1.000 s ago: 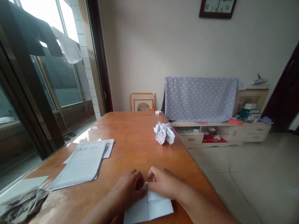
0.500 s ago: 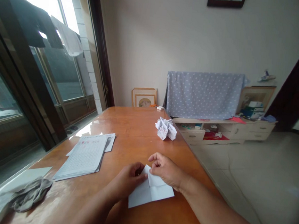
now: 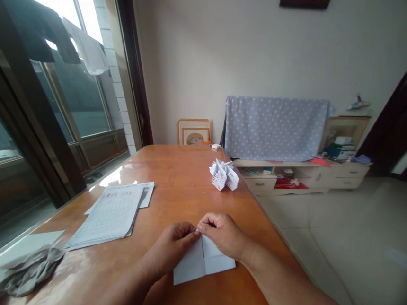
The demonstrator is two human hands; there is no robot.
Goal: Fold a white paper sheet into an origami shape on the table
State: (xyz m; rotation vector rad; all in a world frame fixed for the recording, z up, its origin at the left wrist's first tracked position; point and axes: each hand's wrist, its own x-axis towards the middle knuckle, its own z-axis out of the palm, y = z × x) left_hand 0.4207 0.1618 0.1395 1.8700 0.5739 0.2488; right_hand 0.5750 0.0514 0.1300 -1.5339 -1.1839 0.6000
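Observation:
A white sheet of paper (image 3: 202, 265) lies folded on the wooden table (image 3: 186, 184) in front of me, with a crease down its middle. My left hand (image 3: 170, 247) and my right hand (image 3: 223, 234) meet at the sheet's far tip. Both are closed, with fingertips pinched on the paper's top corner. Farther back on the table stands a pile of small folded white paper pieces (image 3: 224, 175).
A stack of printed sheets (image 3: 112, 213) lies to the left. A crumpled grey cloth (image 3: 25, 274) sits at the near left corner. The table's right edge drops to a tiled floor. A low cabinet with a dotted cloth (image 3: 275, 128) stands behind.
My right hand held a flap lifted half a second ago. It has now pressed down, and both hands have come together at the paper's tip.

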